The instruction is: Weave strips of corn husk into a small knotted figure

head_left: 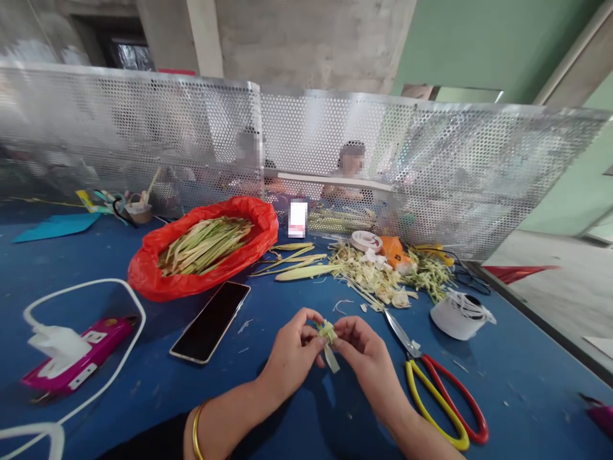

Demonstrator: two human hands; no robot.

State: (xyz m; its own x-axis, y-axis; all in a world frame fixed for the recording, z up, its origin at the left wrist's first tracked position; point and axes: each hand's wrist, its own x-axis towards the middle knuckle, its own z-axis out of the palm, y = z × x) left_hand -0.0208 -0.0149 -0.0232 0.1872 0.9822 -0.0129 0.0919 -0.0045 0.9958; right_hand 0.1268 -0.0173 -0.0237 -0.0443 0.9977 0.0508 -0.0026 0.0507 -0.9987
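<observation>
Between my two hands is a small woven piece of pale green leaf strips (328, 332), with one flat strip end hanging down from it. My left hand (297, 345) pinches it from the left with thumb and fingers. From the other side, my right hand (361, 348) grips it between thumb and forefinger. Scissors (416, 351) with one yellow and one red handle lie just right of my right hand, blades pointing away. Loose long leaf strips (301, 265) rest beyond my hands. The woven piece's far side is covered by my fingers.
A red plastic bag (148, 278) of leaf strips stands back left, near a dark phone (211, 322). Leaf scraps (368, 281) and a tape roll (366, 241) are back right. A purple power strip (90, 351) lies left, a white spool (457, 319) right. A perforated metal screen (325, 128) borders the blue table.
</observation>
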